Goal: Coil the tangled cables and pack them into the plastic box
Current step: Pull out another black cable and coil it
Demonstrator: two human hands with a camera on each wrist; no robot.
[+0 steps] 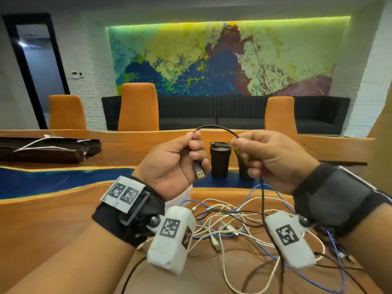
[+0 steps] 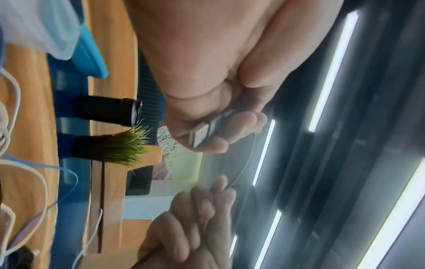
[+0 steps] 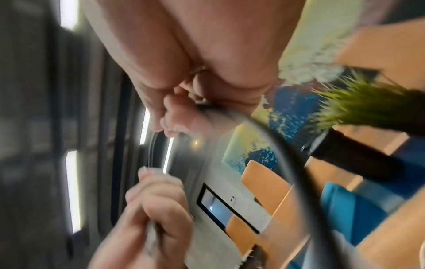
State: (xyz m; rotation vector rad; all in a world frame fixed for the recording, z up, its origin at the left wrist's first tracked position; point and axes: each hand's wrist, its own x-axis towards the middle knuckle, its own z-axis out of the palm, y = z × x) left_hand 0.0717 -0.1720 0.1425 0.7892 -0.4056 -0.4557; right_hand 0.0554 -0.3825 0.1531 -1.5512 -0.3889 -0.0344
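Observation:
Both hands are raised above the wooden table. My left hand grips a black USB cable near its end, and the metal plug sticks out below the fingers. The black cable arches over to my right hand, which pinches it between thumb and fingers. From there it hangs down into a tangle of white, blue and black cables on the table. The translucent plastic box with a blue lid lies behind my left wrist, mostly hidden in the head view.
A black tumbler and a dark pot of green grass stand just beyond my hands. A dark tray with white cables lies at the far left. Orange chairs and a black sofa line the table's far side.

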